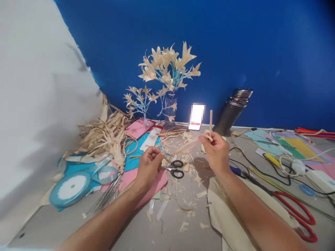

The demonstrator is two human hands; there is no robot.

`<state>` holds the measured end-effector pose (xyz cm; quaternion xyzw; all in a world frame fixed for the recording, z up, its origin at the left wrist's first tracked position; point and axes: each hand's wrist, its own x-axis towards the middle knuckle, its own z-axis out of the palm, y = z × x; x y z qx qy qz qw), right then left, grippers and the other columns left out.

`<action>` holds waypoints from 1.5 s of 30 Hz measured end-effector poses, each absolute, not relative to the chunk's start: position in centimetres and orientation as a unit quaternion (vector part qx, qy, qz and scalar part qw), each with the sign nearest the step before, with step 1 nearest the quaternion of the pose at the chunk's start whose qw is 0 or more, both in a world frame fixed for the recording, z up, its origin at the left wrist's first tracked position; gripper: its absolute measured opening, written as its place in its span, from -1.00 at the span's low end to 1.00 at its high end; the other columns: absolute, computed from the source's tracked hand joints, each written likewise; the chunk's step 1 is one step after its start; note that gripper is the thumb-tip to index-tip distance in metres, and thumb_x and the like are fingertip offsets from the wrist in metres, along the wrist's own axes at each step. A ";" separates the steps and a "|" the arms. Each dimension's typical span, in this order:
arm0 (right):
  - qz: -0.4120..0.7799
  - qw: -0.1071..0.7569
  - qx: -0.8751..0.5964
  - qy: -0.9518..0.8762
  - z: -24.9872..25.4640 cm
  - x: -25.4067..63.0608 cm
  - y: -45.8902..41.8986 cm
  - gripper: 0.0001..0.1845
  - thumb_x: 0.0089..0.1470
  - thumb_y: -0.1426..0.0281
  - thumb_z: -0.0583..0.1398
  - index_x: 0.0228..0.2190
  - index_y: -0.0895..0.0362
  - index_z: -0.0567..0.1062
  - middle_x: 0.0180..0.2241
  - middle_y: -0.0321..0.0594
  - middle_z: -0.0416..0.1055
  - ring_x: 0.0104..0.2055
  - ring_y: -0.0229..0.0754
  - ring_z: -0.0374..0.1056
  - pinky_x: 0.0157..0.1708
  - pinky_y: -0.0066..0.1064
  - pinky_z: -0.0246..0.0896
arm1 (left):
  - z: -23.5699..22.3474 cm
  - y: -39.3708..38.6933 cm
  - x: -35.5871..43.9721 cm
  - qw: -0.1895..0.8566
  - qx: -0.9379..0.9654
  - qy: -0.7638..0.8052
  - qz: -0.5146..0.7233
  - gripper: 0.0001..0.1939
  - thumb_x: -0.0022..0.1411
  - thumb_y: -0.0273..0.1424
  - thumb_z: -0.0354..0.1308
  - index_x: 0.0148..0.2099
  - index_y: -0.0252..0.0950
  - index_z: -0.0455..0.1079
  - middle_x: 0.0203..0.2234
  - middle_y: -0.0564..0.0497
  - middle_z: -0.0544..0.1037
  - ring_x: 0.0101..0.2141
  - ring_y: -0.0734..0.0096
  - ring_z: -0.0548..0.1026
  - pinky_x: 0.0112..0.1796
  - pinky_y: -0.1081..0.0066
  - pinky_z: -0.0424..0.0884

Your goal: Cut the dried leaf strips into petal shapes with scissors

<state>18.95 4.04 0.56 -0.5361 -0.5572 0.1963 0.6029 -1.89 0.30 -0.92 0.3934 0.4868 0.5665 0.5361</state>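
Note:
My right hand [217, 153] is closed, pinching a slim tan stick [210, 122] that points upward, along with one end of a pale, see-through strip [187, 145]. The strip looks like corn husk, though I cannot be sure. It stretches down and left to my left hand [150, 167], whose thumb and fingers are pinched on its other end. Just right of my left fingertips lie small black-handled scissors [176, 169] among cut scraps [196, 177]. Pink sheets [154, 186] lie under the left hand.
Flowers in a glass vase [170, 108] stand behind, near a bright phone [196, 116] and a dark flask [234, 108]. Dried husks [112, 132] and a blue ribbon spool [69, 188] lie left. Red-handled scissors [295, 205], cables and coloured sheets lie right.

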 end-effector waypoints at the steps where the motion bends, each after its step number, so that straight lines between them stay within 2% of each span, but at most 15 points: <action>1: 0.149 0.596 -0.531 -0.583 0.8 18.7 3.6 -0.77 0.09 0.21 0.24 -0.40 0.13 0.49 -0.53 -0.32 0.32 -0.54 -0.26 0.15 -0.51 -0.44 0.08 | -0.8 0.2 -1.8 0.534 0.388 0.486 0.572 -0.75 0.03 -0.28 0.31 -0.44 -0.29 0.31 -0.75 0.22 0.23 -0.72 0.63 0.17 -0.64 0.57 0.14; 4: 0.056 0.550 -0.445 -0.705 0.5 17.2 1.7 -0.83 0.19 0.36 0.15 -0.41 0.10 0.50 -0.34 -0.17 0.45 -0.30 -0.14 0.34 -0.31 -0.38 0.23 | -0.6 -0.5 -1.4 0.647 0.375 0.417 0.517 -0.68 0.07 -0.16 0.29 -0.38 -0.36 0.43 -0.64 0.09 0.38 -0.62 0.56 0.31 -0.55 0.51 0.25; 6: 0.033 0.498 -0.375 -0.782 -0.3 15.9 0.5 -0.81 0.19 0.46 0.11 -0.37 0.09 0.53 -0.29 -0.13 0.47 -0.25 -0.14 0.37 -0.24 -0.37 0.26 | -0.5 -0.9 -1.0 0.710 0.359 0.351 0.494 -0.65 0.08 -0.14 0.29 -0.37 -0.37 0.44 -0.55 0.02 0.44 -0.55 0.48 0.38 -0.49 0.46 0.30; 10: 0.064 0.405 -0.333 -0.849 -1.2 14.4 -0.6 -0.73 0.14 0.54 0.07 -0.22 0.13 0.53 -0.13 -0.05 0.43 -0.22 -0.13 0.36 -0.23 -0.34 0.27 | -0.5 -0.9 -0.7 0.714 0.301 0.344 0.531 -0.75 -0.01 -0.32 0.37 -0.40 -0.35 0.39 -0.57 0.06 0.44 -0.54 0.50 0.39 -0.46 0.49 0.30; 13: 0.165 0.398 -0.311 -0.847 -0.8 14.8 -0.2 -0.67 0.16 0.48 0.05 -0.10 0.12 0.51 -0.05 -0.03 0.37 -0.14 -0.11 0.36 -0.14 -0.30 0.29 | -0.6 -0.4 -1.1 0.678 0.298 0.384 0.551 -0.75 -0.03 -0.34 0.37 -0.40 -0.34 0.38 -0.57 0.05 0.47 -0.54 0.48 0.41 -0.45 0.48 0.32; 15: 0.241 0.436 -0.357 -0.790 -0.8 15.3 0.6 -0.68 0.23 0.39 0.02 -0.13 0.12 0.53 -0.14 -0.07 0.40 -0.15 -0.10 0.36 -0.17 -0.31 0.30 | -0.7 -0.1 -1.4 0.654 0.321 0.402 0.556 -0.74 0.02 -0.28 0.33 -0.43 -0.33 0.36 -0.60 0.06 0.46 -0.56 0.48 0.39 -0.47 0.47 0.32; 17: 0.321 0.464 -0.441 -0.698 -1.1 15.7 1.7 -0.66 0.26 0.29 0.02 -0.15 0.15 0.53 -0.33 -0.14 0.42 -0.35 -0.15 0.36 -0.36 -0.37 0.28 | -0.7 -0.1 -1.5 0.628 0.346 0.417 0.558 -0.71 0.04 -0.22 0.31 -0.46 -0.32 0.35 -0.64 0.09 0.41 -0.59 0.50 0.35 -0.49 0.48 0.29; 19: 0.419 0.446 -0.498 -0.614 -1.6 15.8 2.6 -0.64 0.20 0.26 0.07 -0.07 0.17 0.46 -0.50 -0.27 0.38 -0.59 -0.25 0.21 -0.58 -0.44 0.13 | -0.6 -0.3 -1.4 0.599 0.368 0.431 0.566 -0.72 0.04 -0.22 0.32 -0.45 -0.32 0.38 -0.65 0.11 0.39 -0.61 0.54 0.31 -0.51 0.50 0.26; 20: 0.463 0.431 -0.503 -0.589 -1.8 15.8 2.9 -0.64 0.16 0.28 0.11 -0.05 0.17 0.42 -0.55 -0.32 0.36 -0.64 -0.29 0.15 -0.63 -0.46 0.06 | -0.5 -0.4 -1.3 0.586 0.380 0.436 0.567 -0.73 0.03 -0.23 0.33 -0.44 -0.33 0.40 -0.65 0.11 0.39 -0.61 0.55 0.31 -0.52 0.51 0.25; 22: 0.544 0.401 -0.472 -0.566 -1.8 15.5 2.9 -0.66 0.08 0.32 0.15 -0.10 0.16 0.39 -0.56 -0.36 0.37 -0.67 -0.34 0.09 -0.67 -0.51 -0.03 | -0.5 -0.5 -1.2 0.571 0.403 0.446 0.560 -0.76 0.02 -0.26 0.33 -0.42 -0.33 0.43 -0.65 0.11 0.40 -0.61 0.55 0.31 -0.53 0.52 0.23; 24: 0.599 0.372 -0.424 -0.568 -1.5 15.1 2.4 -0.74 0.02 0.34 0.20 -0.21 0.15 0.41 -0.52 -0.34 0.38 -0.64 -0.36 0.13 -0.66 -0.53 -0.04 | -0.7 -0.4 -1.3 0.561 0.421 0.451 0.552 -0.77 0.03 -0.27 0.33 -0.44 -0.33 0.42 -0.65 0.11 0.40 -0.60 0.54 0.31 -0.53 0.52 0.22; 27: 0.618 0.355 -0.388 -0.584 -1.0 14.8 1.7 -0.74 0.03 0.23 0.26 -0.32 0.16 0.45 -0.49 -0.32 0.37 -0.58 -0.35 0.19 -0.64 -0.54 -0.02 | -1.3 -0.2 -1.7 0.550 0.446 0.450 0.543 -0.78 0.06 -0.30 0.30 -0.47 -0.32 0.40 -0.63 0.10 0.40 -0.58 0.54 0.30 -0.51 0.52 0.24; 32: 0.588 0.395 -0.417 -0.570 -1.9 14.8 1.8 -0.53 0.02 -0.01 0.26 -0.44 0.19 0.49 -0.62 -0.33 0.32 -0.64 -0.37 0.15 -0.67 -0.53 -0.05 | -1.6 0.0 -1.8 0.539 0.468 0.472 0.517 -0.77 0.07 -0.31 0.28 -0.51 -0.32 0.39 -0.63 0.09 0.40 -0.59 0.53 0.30 -0.54 0.51 0.23; 38: 0.582 0.396 -0.448 -0.551 -2.4 14.6 2.0 -0.47 -0.03 -0.03 0.29 -0.54 0.23 0.52 -0.71 -0.32 0.30 -0.69 -0.39 0.11 -0.71 -0.54 -0.09 | -1.6 0.1 -1.6 0.521 0.474 0.487 0.517 -0.78 -0.01 -0.31 0.31 -0.53 -0.33 0.40 -0.62 0.05 0.45 -0.56 0.49 0.34 -0.50 0.48 0.27; 45: 0.658 0.406 -0.422 -0.474 -2.3 14.8 2.2 -0.53 -0.15 0.07 0.39 -0.61 0.24 0.48 -0.67 -0.32 0.32 -0.68 -0.42 0.13 -0.71 -0.56 -0.14 | -2.0 0.1 -2.0 0.493 0.545 0.460 0.498 -0.81 0.11 -0.29 0.29 -0.43 -0.32 0.48 -0.51 -0.01 0.53 -0.45 0.37 0.45 -0.37 0.40 0.36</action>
